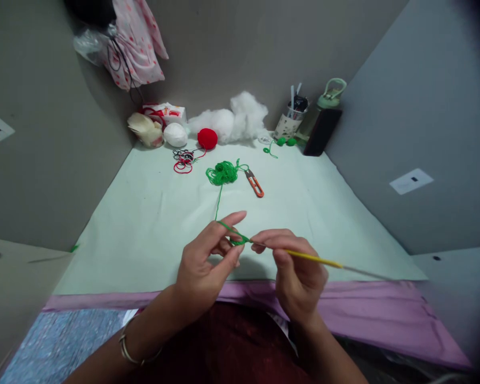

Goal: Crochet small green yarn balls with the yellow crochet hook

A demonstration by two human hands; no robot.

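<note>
Near the front of the table, my left hand (208,253) pinches a small green crochet piece (239,241) between thumb and fingers, its index finger raised with yarn running over it. My right hand (298,266) is closed round a crochet hook (316,258) with a yellow grip and metal ends. The hook's tip meets the green piece; the exact stitch is too small to make out. From my left hand the green strand leads up to a loose heap of green yarn (223,173). Beside that heap lie orange thread snips (255,184).
Along the back stand a red yarn ball (207,138), a white yarn ball (175,135), white stuffing (240,120), a pen cup (288,122), a green bottle (328,101) and a dark phone-like slab (322,132). Tangled yarn scraps (184,160) lie at left. Grey partitions enclose three sides.
</note>
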